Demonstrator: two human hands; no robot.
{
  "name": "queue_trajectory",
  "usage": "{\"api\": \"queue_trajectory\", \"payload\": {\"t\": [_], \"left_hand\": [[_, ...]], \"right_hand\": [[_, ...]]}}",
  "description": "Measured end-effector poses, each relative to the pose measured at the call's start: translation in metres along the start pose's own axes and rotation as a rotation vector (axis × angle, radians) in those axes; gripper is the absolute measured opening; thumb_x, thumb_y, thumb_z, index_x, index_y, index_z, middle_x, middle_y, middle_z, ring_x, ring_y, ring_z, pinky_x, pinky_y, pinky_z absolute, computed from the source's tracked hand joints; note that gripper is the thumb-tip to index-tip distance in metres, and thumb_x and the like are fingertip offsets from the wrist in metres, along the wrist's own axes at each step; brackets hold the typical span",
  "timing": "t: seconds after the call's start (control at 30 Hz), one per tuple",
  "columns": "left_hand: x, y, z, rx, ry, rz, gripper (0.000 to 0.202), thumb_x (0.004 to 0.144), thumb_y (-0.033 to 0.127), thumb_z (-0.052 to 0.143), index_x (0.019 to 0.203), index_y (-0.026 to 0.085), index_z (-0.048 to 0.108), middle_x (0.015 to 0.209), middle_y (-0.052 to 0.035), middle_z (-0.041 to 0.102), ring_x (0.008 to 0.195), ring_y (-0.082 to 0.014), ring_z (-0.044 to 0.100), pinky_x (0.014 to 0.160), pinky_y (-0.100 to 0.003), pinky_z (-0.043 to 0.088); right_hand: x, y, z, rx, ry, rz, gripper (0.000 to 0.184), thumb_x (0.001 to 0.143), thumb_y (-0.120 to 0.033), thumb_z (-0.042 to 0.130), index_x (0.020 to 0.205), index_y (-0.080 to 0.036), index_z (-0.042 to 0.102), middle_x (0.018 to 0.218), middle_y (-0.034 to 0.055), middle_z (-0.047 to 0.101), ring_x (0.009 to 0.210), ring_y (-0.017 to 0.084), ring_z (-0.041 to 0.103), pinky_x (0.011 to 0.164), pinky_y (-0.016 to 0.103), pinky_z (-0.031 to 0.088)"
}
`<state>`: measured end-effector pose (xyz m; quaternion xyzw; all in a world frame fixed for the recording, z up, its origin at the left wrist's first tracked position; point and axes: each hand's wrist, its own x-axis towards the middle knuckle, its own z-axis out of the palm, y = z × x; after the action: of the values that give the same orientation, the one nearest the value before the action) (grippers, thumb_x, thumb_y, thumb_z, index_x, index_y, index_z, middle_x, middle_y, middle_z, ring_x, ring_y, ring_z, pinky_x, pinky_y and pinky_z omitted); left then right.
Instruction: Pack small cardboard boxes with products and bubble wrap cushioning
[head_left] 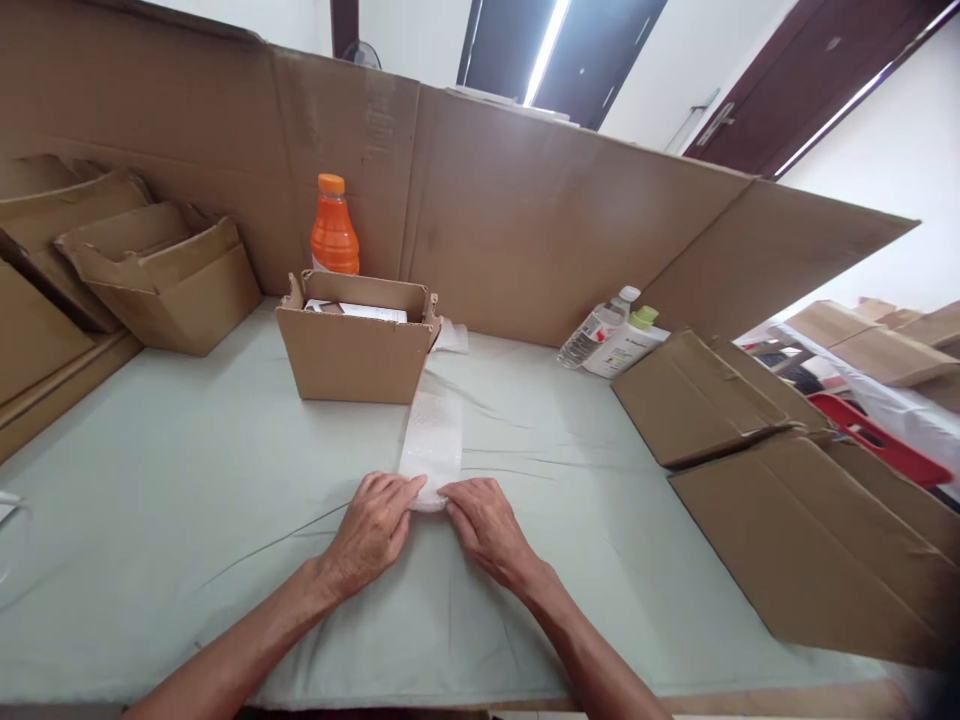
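A long white padded strip (433, 440) lies flat on the pale green table cover (225, 480), running away from me. My left hand (373, 530) and my right hand (486, 527) rest side by side on its near end. Their fingertips press on that end, fingers curled down together. Just beyond the strip's far end stands a small open cardboard box (352, 350) with white items inside.
An orange drink bottle (334, 228) stands behind the small box against the tall cardboard wall (540, 220). Two plastic bottles (611, 330) lie at the right rear. Flattened cartons (757, 470) cover the right side. Empty cardboard boxes (157, 270) are stacked at the left.
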<state>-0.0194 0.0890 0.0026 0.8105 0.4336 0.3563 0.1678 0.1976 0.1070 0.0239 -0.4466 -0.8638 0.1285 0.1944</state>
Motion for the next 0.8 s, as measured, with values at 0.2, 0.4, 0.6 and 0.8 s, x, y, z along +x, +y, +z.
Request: {"api": "queue_trajectory", "payload": {"t": [0.2, 0.4, 0.6, 0.8], "left_hand": [[-0.008, 0.019, -0.019, -0.156, -0.136, -0.342, 0.047, 0.084, 0.015, 0.049, 0.129, 0.019, 0.061, 0.101, -0.0044, 0.075, 0.066, -0.0147, 0.062, 0.066, -0.029, 0.052], [0.004, 0.014, -0.019, -0.12, -0.175, -0.513, 0.051, 0.081, 0.016, 0.048, 0.131, 0.017, 0.06, 0.085, -0.0011, 0.073, 0.06, -0.0138, 0.06, 0.064, -0.026, 0.05], [-0.003, 0.003, -0.011, -0.042, -0.041, -0.383, 0.049, 0.087, 0.024, 0.052, 0.135, 0.019, 0.053, 0.128, -0.0127, 0.064, 0.116, -0.0274, 0.059, 0.1, -0.045, 0.047], [-0.028, 0.013, -0.023, -0.041, -0.07, -0.09, 0.052, 0.086, 0.013, 0.049, 0.137, 0.021, 0.052, 0.108, -0.0081, 0.07, 0.101, -0.0239, 0.063, 0.093, -0.042, 0.05]], "right_hand": [[-0.03, -0.023, -0.019, 0.21, 0.023, 0.149, 0.023, 0.098, -0.025, 0.053, 0.119, -0.026, 0.063, 0.108, 0.0033, 0.074, 0.091, 0.02, 0.068, 0.081, 0.034, 0.052], [-0.039, -0.037, -0.008, -0.111, 0.196, -0.135, 0.031, 0.092, -0.015, 0.057, 0.122, -0.021, 0.06, 0.119, 0.0109, 0.068, 0.106, 0.026, 0.061, 0.087, 0.041, 0.046], [-0.013, -0.027, 0.008, -0.255, 0.033, -0.087, 0.035, 0.086, -0.008, 0.055, 0.118, -0.02, 0.062, 0.118, 0.0108, 0.069, 0.114, 0.031, 0.056, 0.091, 0.046, 0.04], [-0.022, -0.029, -0.006, 0.044, -0.06, 0.042, 0.029, 0.09, -0.014, 0.056, 0.116, -0.024, 0.064, 0.096, 0.0056, 0.073, 0.092, 0.024, 0.062, 0.085, 0.04, 0.045]]}}
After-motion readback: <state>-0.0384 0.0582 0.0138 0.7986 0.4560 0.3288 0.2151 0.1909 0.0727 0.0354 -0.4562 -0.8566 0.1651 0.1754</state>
